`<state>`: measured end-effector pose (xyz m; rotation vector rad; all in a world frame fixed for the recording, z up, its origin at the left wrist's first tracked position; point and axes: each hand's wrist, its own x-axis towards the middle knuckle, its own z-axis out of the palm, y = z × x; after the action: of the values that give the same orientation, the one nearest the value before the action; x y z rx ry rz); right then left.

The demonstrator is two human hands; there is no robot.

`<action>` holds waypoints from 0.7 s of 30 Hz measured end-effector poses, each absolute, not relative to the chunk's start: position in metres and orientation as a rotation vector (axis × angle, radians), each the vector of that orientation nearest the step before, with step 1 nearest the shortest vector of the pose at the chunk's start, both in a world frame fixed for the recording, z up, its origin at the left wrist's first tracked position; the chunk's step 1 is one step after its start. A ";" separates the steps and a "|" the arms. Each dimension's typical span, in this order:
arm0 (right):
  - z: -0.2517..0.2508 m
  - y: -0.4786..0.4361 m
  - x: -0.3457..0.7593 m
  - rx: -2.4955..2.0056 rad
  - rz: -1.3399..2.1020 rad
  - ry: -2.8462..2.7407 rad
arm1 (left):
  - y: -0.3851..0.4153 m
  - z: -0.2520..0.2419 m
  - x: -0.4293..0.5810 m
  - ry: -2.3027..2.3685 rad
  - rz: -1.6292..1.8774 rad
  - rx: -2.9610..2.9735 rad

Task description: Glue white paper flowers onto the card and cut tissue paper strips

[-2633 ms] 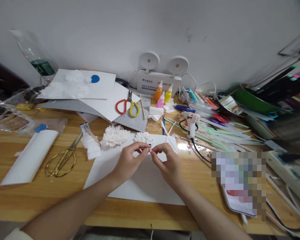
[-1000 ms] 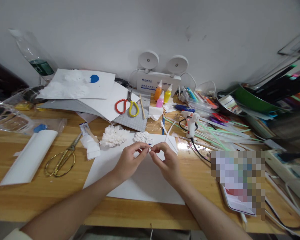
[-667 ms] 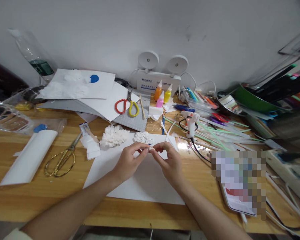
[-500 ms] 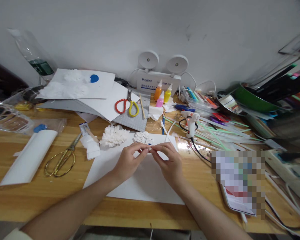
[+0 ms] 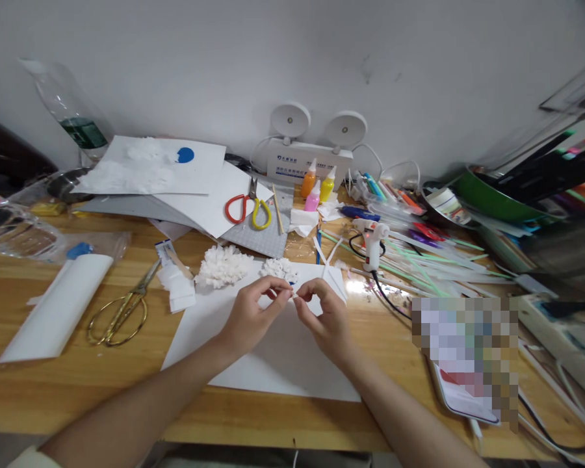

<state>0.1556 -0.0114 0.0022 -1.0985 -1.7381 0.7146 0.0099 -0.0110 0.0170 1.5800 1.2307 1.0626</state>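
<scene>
Over a white sheet of paper (image 5: 273, 364), my left hand (image 5: 256, 312) and my right hand (image 5: 326, 318) meet fingertip to fingertip. Between them is a tiny white piece (image 5: 293, 294), probably paper, too small to make out fully. My left thumb and forefinger are pinched on it, and the right thumb and forefinger close in at its other side. Just beyond the fingers lies a small cluster of white bits (image 5: 279, 268) with a blue patch, partly hidden by my hands. A larger ruffled white clump (image 5: 223, 264) sits to its left.
Gold-handled scissors (image 5: 121, 312), folded white strips (image 5: 175, 286) and a rolled white sheet (image 5: 58, 305) lie left. Red-and-yellow-handled pliers (image 5: 248, 209) rest on papers behind. A glue gun (image 5: 372, 244) with its cord, plastic sticks (image 5: 429, 266) and a phone (image 5: 463, 383) occupy the right.
My right hand's fingers have curled and drawn slightly back from the left fingertips. The left hand keeps its pinch in nearly the same place.
</scene>
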 end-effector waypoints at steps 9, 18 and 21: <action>0.002 -0.013 0.156 -1.059 0.841 -1.744 | -0.011 0.016 0.010 1.189 1.032 1.573; -0.001 -0.011 0.156 -1.089 0.772 -1.688 | -0.011 0.014 0.010 1.158 1.012 1.490; 0.000 -0.012 0.157 -1.123 0.742 -1.662 | -0.012 0.014 0.010 1.148 1.023 1.460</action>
<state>0.1565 -0.0119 -0.0003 -1.1231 -1.6617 0.7417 0.0102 -0.0121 0.0142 1.4602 1.1484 1.0232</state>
